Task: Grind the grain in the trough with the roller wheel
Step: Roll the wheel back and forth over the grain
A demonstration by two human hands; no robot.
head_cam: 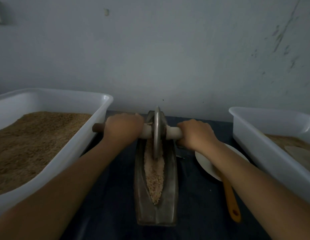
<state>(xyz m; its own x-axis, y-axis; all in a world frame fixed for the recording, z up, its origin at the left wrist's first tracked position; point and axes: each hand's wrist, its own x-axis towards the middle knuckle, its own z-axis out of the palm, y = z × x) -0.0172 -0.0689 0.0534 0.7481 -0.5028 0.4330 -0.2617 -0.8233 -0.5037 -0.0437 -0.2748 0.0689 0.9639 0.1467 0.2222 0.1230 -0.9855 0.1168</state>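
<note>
Centre frame: my left hand (pixel 123 128) and right hand (pixel 195 134) each curl tight round the axle handle (pixel 174 133) on either side of the roller wheel (pixel 157 132), which stands upright in the far end of the metal trough (pixel 171 187), its rim down in the grain (pixel 155 172) that fills the groove along the middle. Left of frame a white tub (pixel 52 101) holds brown meal; right of frame a second white tub (pixel 265 149), and under my right forearm a white plate (pixel 204 161) and an orange spoon handle (pixel 231 203) on the dark worktop (pixel 107 196).
</note>
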